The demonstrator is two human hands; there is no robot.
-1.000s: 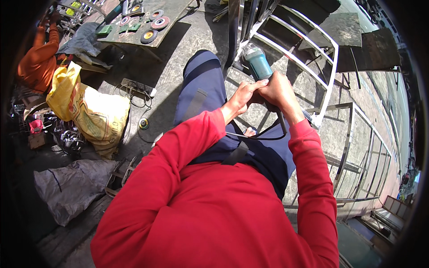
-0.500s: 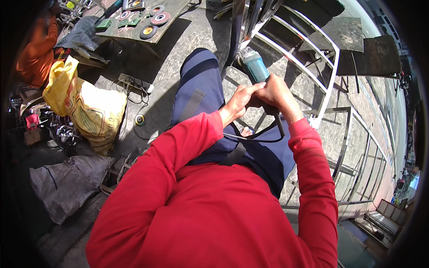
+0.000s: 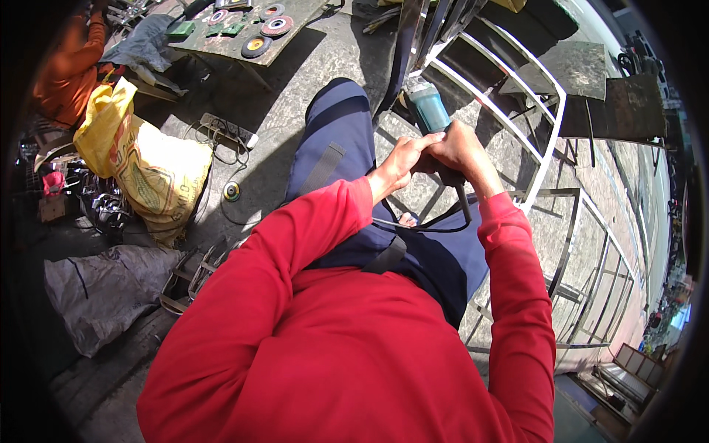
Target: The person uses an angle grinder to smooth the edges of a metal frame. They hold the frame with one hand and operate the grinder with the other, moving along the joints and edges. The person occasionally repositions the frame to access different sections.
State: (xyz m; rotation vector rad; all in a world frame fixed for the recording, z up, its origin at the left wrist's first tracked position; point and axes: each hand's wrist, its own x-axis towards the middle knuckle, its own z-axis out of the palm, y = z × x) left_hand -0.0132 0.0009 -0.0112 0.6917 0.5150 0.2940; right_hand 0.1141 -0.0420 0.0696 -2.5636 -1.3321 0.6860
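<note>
A teal angle grinder (image 3: 431, 111) points away from me, its metal head up against the upright metal bars (image 3: 405, 59). My right hand (image 3: 456, 150) is wrapped round the rear of its body, and the black cord (image 3: 463, 205) hangs from that end. Beside it, my left hand (image 3: 400, 165) closes on the same rear part, its fingers meeting the right hand. The left fingertips are partly hidden, as is the disc. A white metal frame (image 3: 543, 155) with several crossbars stands just right of the grinder.
At the far left a low table (image 3: 299, 37) carries several grinding discs. A person in orange (image 3: 70, 81) sits beyond a yellow sack (image 3: 159, 170). A power strip (image 3: 229, 131) lies on the floor, a grey sack (image 3: 111, 292) nearer. More metal framing (image 3: 565, 247) lies right.
The surroundings have shifted slightly in view as my head moved. Both hands keep their grip on the grinder, which stays at the metal bars.
</note>
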